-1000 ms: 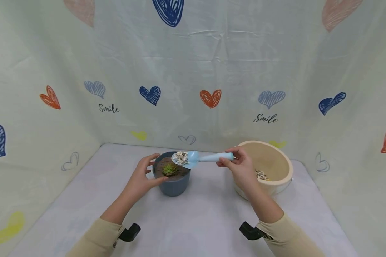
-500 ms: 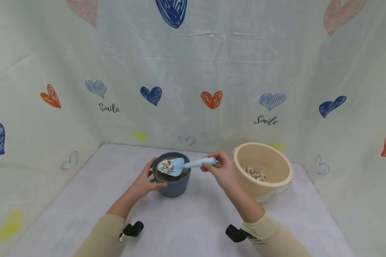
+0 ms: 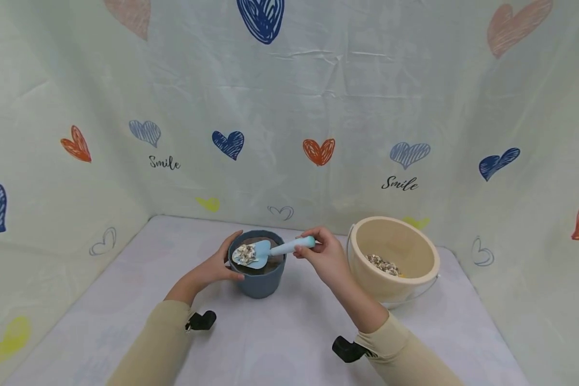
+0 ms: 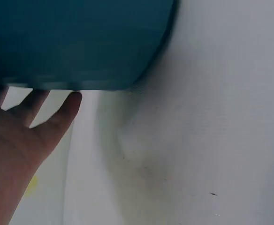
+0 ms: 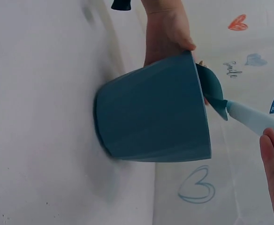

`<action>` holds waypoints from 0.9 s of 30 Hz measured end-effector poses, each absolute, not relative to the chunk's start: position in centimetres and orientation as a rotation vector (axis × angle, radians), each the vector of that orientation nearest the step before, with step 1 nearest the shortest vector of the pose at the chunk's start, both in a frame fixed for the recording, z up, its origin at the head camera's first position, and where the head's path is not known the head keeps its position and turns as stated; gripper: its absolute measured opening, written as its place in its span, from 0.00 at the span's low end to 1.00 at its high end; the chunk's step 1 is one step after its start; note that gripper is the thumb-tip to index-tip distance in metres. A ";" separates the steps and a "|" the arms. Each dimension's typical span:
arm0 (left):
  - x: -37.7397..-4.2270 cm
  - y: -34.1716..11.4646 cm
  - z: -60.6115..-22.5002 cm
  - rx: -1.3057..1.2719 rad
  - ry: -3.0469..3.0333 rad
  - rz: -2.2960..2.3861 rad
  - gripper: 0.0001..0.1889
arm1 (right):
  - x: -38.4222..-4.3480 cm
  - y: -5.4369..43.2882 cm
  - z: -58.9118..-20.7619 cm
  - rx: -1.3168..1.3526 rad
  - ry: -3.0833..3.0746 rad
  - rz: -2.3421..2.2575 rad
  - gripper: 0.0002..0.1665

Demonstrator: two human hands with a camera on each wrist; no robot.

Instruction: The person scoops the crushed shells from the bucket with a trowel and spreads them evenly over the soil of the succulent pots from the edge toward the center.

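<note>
A blue-grey flowerpot (image 3: 258, 287) with brown soil stands on the table. My left hand (image 3: 214, 268) holds its left side at the rim, thumb toward the front. In the left wrist view, fingertips meet the rim of the pot (image 4: 76, 47). My right hand (image 3: 330, 261) grips the handle of a light-blue garden trowel (image 3: 260, 256). Its blade, heaped with small mottled pebbles (image 3: 245, 254), lies over the pot's mouth and covers the middle of the soil. The right wrist view shows the trowel (image 5: 249, 117) at the rim and the pot (image 5: 151, 115) from the side.
At the right stands a cream bucket (image 3: 366, 281) with a wire handle and more pebbles (image 3: 383, 265) inside. A white cloth covers the table (image 3: 270, 348). Behind it hangs a pale curtain (image 3: 280, 96) printed with hearts.
My right hand has brought the loaded trowel leftward and lower, over the pot's soil, so the green succulent seen earlier is now covered. My left hand has closed in on the pot's rim.
</note>
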State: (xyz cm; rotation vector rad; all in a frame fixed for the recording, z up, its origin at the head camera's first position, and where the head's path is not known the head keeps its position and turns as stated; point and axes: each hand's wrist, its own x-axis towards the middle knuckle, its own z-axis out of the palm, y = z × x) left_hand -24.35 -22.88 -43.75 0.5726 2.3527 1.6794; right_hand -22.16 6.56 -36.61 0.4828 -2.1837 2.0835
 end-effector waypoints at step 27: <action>-24.7 -22.8 -44.3 0.429 2.232 1.759 0.60 | -23.7 4.9 -34.9 0.653 -2.306 1.860 0.15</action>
